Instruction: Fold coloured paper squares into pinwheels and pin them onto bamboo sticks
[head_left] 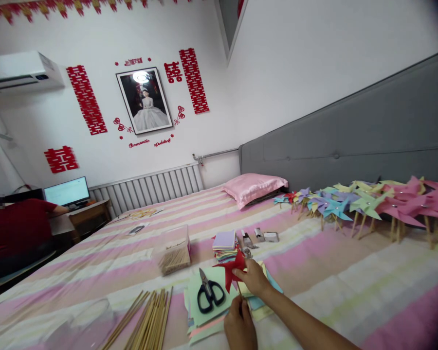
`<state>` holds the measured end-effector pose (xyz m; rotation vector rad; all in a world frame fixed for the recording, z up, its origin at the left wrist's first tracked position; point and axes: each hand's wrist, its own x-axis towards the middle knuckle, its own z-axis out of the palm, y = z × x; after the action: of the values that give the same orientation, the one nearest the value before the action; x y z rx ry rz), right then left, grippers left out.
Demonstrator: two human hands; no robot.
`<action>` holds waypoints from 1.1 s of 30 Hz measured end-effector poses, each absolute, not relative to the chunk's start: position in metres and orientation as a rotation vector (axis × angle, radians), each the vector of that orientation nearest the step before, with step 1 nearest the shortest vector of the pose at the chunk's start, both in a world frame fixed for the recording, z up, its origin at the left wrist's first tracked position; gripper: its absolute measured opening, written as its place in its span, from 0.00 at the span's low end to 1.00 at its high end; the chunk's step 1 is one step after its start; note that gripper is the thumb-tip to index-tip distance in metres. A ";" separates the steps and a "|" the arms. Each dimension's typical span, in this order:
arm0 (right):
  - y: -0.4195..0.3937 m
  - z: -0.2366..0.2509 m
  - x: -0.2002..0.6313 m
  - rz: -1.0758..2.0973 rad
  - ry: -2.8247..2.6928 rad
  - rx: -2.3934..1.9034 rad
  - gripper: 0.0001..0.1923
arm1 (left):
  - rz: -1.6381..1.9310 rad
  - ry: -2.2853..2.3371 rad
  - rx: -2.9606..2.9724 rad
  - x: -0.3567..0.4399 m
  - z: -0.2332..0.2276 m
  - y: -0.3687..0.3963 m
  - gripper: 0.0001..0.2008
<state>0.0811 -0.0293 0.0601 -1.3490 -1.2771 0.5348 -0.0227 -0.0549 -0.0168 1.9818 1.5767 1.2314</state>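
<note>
Head view: you're holding a red pinwheel [232, 270] over the bed [314, 272].
R hand [253, 277] pinches its paper; L hand [240, 324] closed on stick below, I think; scissors [209, 291] just left on paper sheets [200, 311]; sticks [146, 323] nearby.

We see the scissors [209, 295] lying on paper sheets [200, 311] on the bed [350, 287], sticks [149, 323] to their left, a paper stack [225, 245] behind, finished pinwheels [368, 204] along the headboard [350, 131] at right.

White walls [295, 58] with red paper cuttings [86, 99], framed portrait [145, 100], radiator [149, 187], grey headboard [350, 136], striped bed [350, 277]
</note>
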 end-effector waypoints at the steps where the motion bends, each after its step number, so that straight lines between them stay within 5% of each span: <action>1: -0.029 0.060 0.081 0.544 -1.272 -1.342 0.08 | 1.229 1.577 1.981 -0.023 -0.017 -0.055 0.16; 12: -0.039 0.052 0.091 0.562 -1.012 -1.206 0.20 | 1.196 1.568 1.982 -0.023 -0.009 -0.059 0.16; 33: -0.047 -0.001 0.102 0.793 -0.698 -1.206 0.18 | 1.213 1.559 1.971 -0.022 -0.004 -0.063 0.16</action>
<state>0.1023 -0.0472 -0.0010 -1.2063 -0.6983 0.7927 -0.0223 -0.0633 -0.0042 1.9708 1.5585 1.2130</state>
